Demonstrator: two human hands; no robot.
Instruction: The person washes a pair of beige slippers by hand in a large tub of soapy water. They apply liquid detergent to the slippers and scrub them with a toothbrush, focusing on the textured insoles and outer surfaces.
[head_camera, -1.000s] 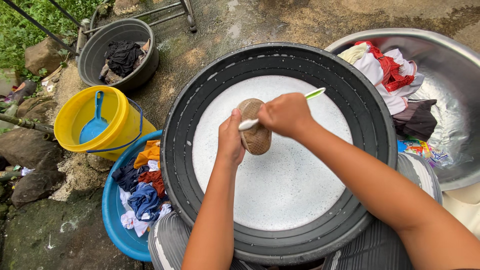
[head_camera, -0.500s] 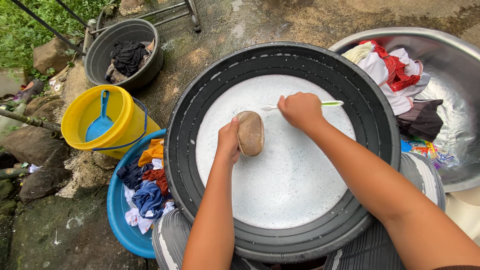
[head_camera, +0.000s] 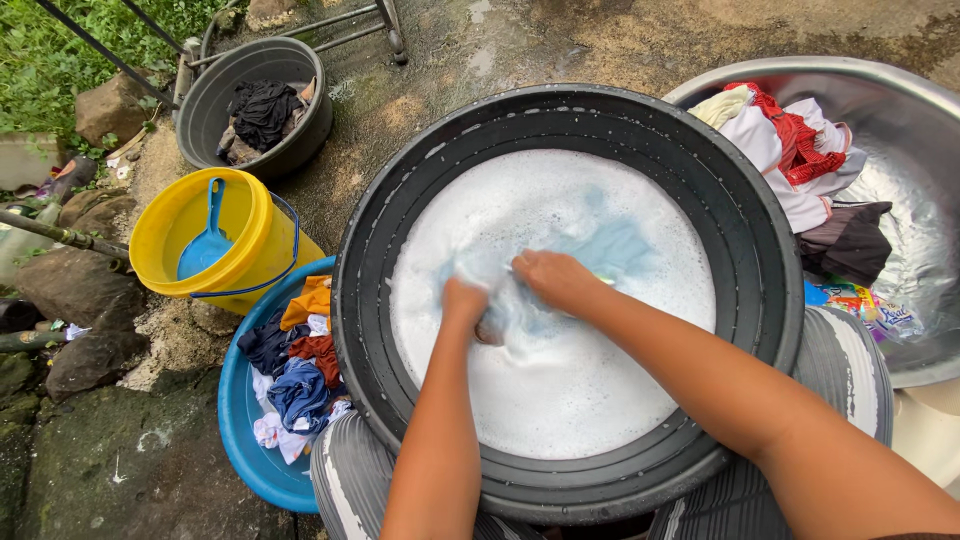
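While both your hands sit in the suds of the big round black plastic basin (head_camera: 760, 250), the washing looks to be in its middle stretch: one piece is in the water under your hands, and plenty waits around you. Your left hand (head_camera: 466, 303) and right hand (head_camera: 552, 281) lie close together near the middle of the basin, pressed down on a pale blue cloth (head_camera: 610, 248) that shows through the white foam (head_camera: 560, 400). The fingers of both hands seem curled into the cloth, gripping a bunched fold between them, though foam hides the fingertips and you cannot tell exactly how they close.

The cloth is soaked and mostly sunk; only a light blue patch shows far and right of your hands, with a thinner streak to the left of them. How clean it is cannot be read through the suds.

By my judgement, much is left. Near and left, a blue plastic tub (head_camera: 250, 460) holds a heap of mixed coloured clothes (head_camera: 295, 360). To the right, a wide metal basin (head_camera: 900, 330) holds white, red and dark garments (head_camera: 800, 170). Far left stand a yellow plastic bucket (head_camera: 255, 225) with a blue scoop (head_camera: 208, 245) and a grey round tub (head_camera: 215, 100) of dark clothes.
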